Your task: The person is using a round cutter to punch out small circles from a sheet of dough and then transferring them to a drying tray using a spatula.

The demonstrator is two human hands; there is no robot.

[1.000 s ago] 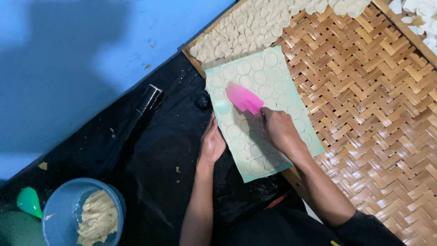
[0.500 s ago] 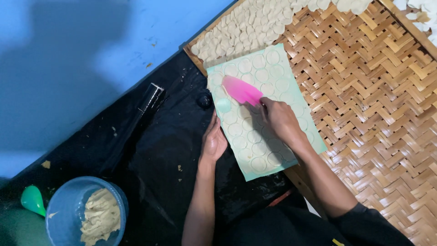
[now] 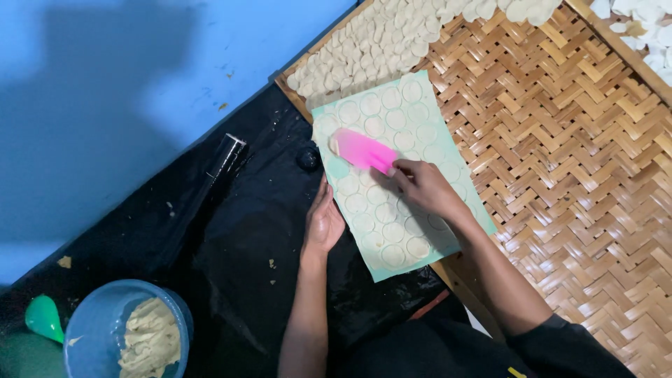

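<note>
A pale green stencil sheet (image 3: 420, 129) with rows of round holes filled with pale dough lies at the edge of a woven bamboo tray (image 3: 560, 154). My right hand (image 3: 423, 185) grips a pink scraper (image 3: 360, 149), whose blade rests on the sheet's upper left part. My left hand (image 3: 323, 222) lies flat with fingers together, pressing the sheet's left edge against the black plastic (image 3: 231, 252).
Several overlapping round dough discs (image 3: 392, 38) cover the tray's far end. A blue bowl of pale dough (image 3: 129, 339) stands at the lower left beside a green object (image 3: 43, 316). A dark rolled tube (image 3: 224, 159) lies on the black plastic over the blue floor (image 3: 105, 91).
My right hand has slid the pink scraper leftward and up across the sheet. My left hand has stayed at the sheet's edge.
</note>
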